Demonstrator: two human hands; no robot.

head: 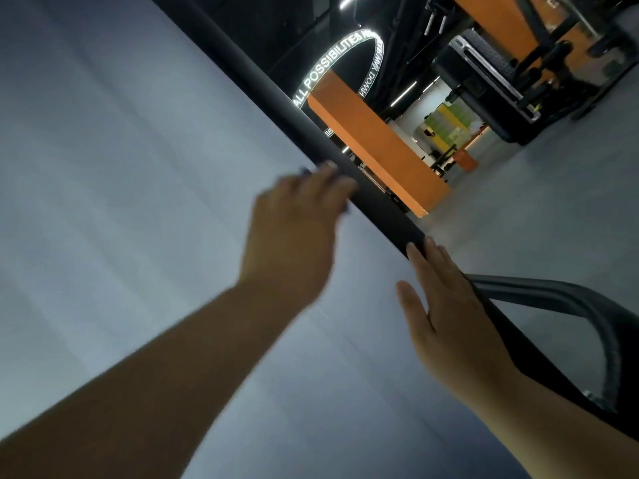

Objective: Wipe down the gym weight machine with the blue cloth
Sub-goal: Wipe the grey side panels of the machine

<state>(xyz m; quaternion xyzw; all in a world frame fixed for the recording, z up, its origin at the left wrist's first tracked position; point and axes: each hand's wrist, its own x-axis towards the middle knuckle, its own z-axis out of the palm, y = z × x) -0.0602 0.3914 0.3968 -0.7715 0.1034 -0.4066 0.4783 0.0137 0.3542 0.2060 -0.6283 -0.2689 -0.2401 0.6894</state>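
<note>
The weight machine shows as a wide pale grey panel (138,167) with a black post (377,202) running diagonally along its right edge. My left hand (294,236) is up against the panel beside the post and holds the blue cloth (305,171). Only small dark blue bits of cloth peek out past the fingers. My right hand (449,312) lies flat lower down, fingers straight, fingertips touching the post. The left hand is blurred.
A curved black bar (587,305) branches off the post by my right wrist. Beyond the post are an orange beam (373,143), a lit ring sign (332,63), another black machine (484,84) and grey floor (536,219).
</note>
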